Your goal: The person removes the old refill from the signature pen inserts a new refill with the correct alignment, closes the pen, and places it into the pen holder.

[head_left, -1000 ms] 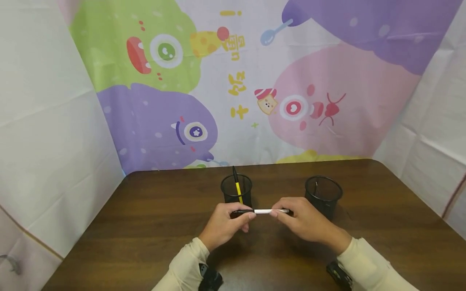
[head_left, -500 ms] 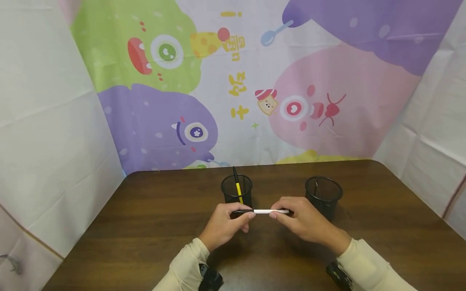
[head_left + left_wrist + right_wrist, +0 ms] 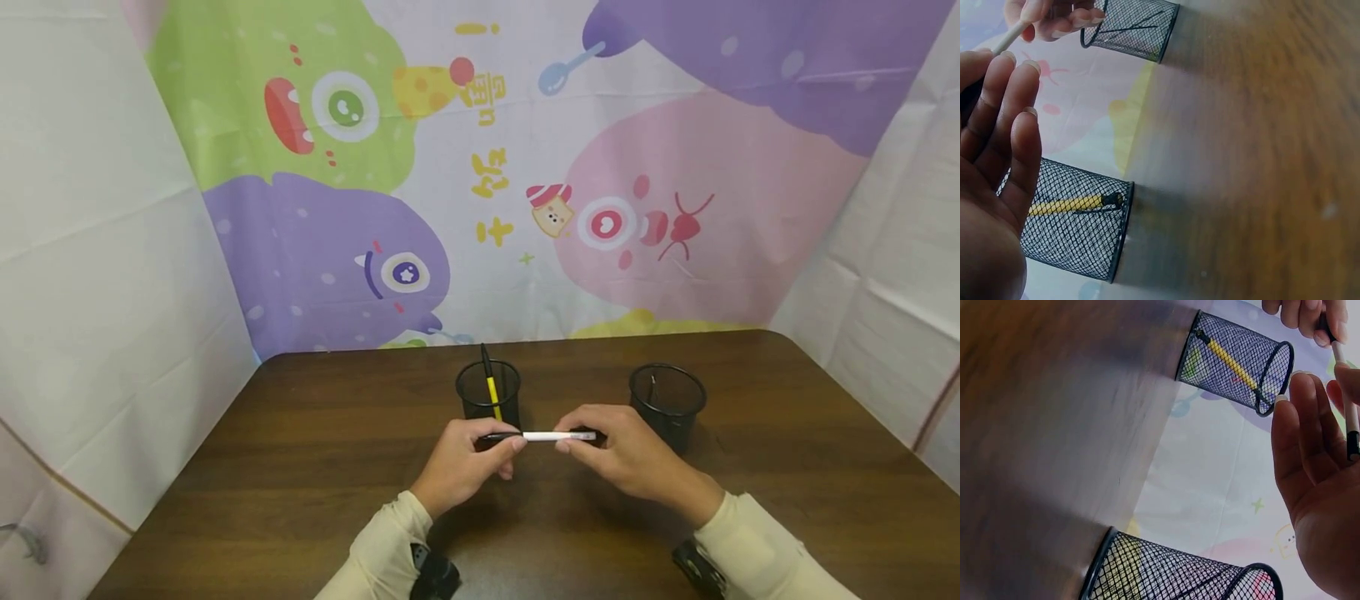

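A slim pen with a white barrel (image 3: 551,436) and black ends lies level between both hands, above the table. My left hand (image 3: 461,462) pinches its black left part between thumb and fingers. Near the other end, my right hand (image 3: 630,454) holds the white barrel, thumb in front and fingers behind. In the right wrist view, the pen's black tip (image 3: 1352,445) pokes out past the right thumb. Just beyond the left hand stands a black mesh pen cup (image 3: 487,405), with a yellow and black pen (image 3: 492,390) leaning in it.
A second black mesh cup (image 3: 671,429) stands behind the right hand, with a thin dark item (image 3: 1132,29) inside. Both cups stand on the brown wooden table (image 3: 337,450). A cartoon-print cloth (image 3: 510,300) hangs at the back edge, and white cloth (image 3: 97,250) flanks the sides.
The hands and cups hold nearly the same positions. The right thumb has shifted slightly, and a grey marking now shows near the white pen's right end.
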A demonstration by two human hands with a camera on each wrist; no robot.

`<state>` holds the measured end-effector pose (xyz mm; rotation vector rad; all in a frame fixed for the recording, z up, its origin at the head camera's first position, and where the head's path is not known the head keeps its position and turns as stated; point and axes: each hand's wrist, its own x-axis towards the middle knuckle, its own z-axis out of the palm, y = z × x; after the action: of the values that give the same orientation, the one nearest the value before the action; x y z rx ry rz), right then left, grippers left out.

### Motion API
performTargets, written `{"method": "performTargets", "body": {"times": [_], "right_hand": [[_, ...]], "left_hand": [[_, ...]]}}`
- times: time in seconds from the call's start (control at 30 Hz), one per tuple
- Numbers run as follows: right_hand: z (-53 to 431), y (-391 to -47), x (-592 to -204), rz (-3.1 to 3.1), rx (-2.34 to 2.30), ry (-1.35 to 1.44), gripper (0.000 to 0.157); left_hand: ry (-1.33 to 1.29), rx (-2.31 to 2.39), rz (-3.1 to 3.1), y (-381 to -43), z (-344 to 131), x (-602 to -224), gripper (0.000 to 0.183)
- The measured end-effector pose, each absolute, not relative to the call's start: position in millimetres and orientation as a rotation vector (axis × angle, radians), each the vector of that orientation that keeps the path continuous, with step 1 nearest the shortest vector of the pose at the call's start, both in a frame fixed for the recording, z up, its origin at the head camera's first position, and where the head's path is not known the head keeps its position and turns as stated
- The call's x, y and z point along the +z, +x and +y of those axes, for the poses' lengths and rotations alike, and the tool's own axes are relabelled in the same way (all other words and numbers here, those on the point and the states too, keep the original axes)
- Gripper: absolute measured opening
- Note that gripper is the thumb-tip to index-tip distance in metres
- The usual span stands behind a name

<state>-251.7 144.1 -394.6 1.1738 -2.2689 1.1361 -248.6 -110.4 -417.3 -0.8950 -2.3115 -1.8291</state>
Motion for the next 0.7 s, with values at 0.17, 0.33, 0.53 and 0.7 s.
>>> {"method": "performTargets", "body": {"times": [0.17, 0.33, 0.53, 0.7], "right_hand": [[144.7, -252.6, -394.9, -2.252, 1.13, 1.18, 0.011], [144.3, -251.2, -394.5, -2.284, 1.155, 1.169, 0.011], [142.8, -249.7, -393.4, -2.362, 1.163, 1.134, 0.011], [144.3, -249.1, -392.9, -2.437, 1.161, 1.078, 0.006]], "left_hand": [[-0.902, -1.814, -2.313, -248.2, -110.6, -417.2, 0.016], [-0.894, -1.818, -2.323, -247.5, -110.3, -416.5, 0.015], [-0.889, -1.822, -2.315, -247.2, -109.9, -416.6, 0.017], [-0.878, -1.821, -2.321, -246.7, -109.3, -416.6, 0.016]]}}
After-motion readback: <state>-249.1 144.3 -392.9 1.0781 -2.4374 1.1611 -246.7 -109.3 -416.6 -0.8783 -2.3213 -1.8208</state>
